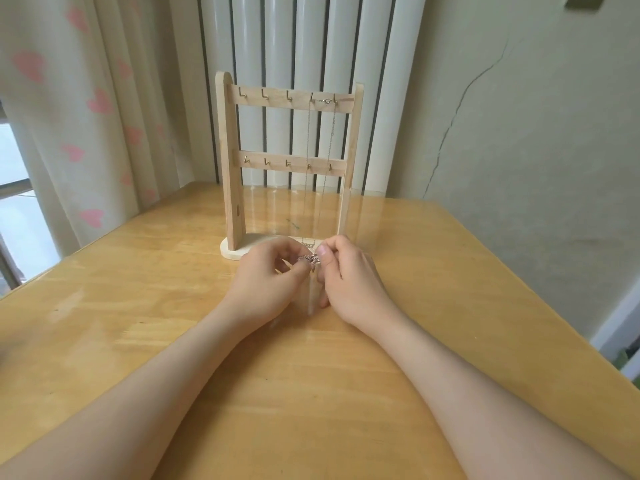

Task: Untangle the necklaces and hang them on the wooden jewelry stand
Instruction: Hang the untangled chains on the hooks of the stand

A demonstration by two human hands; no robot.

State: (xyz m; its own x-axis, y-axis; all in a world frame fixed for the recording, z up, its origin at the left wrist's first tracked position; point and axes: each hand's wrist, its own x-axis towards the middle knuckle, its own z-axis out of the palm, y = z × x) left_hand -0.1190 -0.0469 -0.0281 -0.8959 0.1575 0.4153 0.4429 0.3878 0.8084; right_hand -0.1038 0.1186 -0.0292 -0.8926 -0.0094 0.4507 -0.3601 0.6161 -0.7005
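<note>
Left hand (273, 273) and right hand (348, 271) both pinched one tangled chain clump (309, 260).
One wooden stand (231, 168) carried two rails (277, 99), ten hooks (264, 94), one hung necklace (308, 140).

Home room — likely a bedroom corner.
Heart-print curtain (93, 109) by a window (14, 168), white radiator (311, 46), cracked wall (485, 98) — wooden table (138, 306).

Head camera faces forward-down, seemingly near table (138, 306).

Pale wood stand (231, 161); silver chain (307, 143); honey-yellow table (138, 306); cream curtain (86, 109), pink hearts, left of stand.
</note>
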